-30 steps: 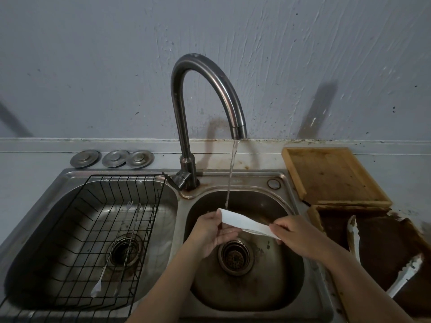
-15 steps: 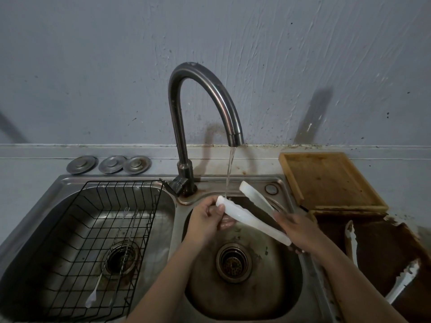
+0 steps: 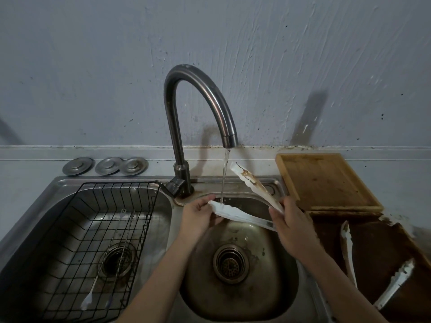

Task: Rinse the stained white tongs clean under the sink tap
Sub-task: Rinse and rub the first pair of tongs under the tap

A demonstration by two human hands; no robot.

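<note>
Both hands hold the tongs (image 3: 242,214) over the right basin (image 3: 238,287), spread in a V. The right hand (image 3: 288,223) is clenched around the hinge end at 3 o'clock of the drain (image 3: 230,263); the left hand (image 3: 198,216) pinches the tip of the lower arm at 10 o'clock, fingers closed on it. Water from the tap (image 3: 198,108) falls onto that lower arm just beside the left fingers. The upper arm points up toward 12 o'clock — brown stains streak its inner face. Another pair of tongs (image 3: 394,283) lies on a brown tray (image 3: 373,241) at 3 o'clock. A wire rack (image 3: 98,241) sits in the left basin.
</note>
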